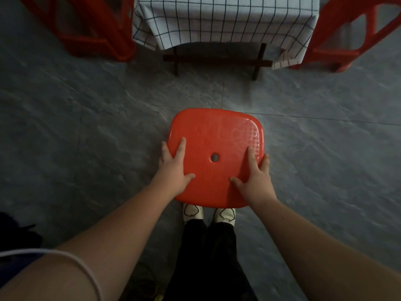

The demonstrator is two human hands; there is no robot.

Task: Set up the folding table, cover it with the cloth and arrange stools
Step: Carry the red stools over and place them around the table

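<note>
Left hand (173,168) and right hand (256,174) gripped red stool seat (217,135) at 9 and 3 o'clock; fingers (180,146) spread on top, thumbs on seat.

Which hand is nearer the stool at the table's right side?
Right. The right hand grips the held stool's right edge; the left hand grips its left edge, farther from that stool.

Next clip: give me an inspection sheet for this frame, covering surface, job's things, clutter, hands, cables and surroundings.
Surface: grey tiled floor.
Job's things: red stool held seat-up in front of the table; checked cloth draped over the folding table, dark legs showing; one red stool at the left, another at the right.
Clutter: dark object at the left edge, unclear.
Hands: left hand and right hand grip the seat's sides.
Cables: white cord across the left arm.
Surroundings: nothing seen.
</note>
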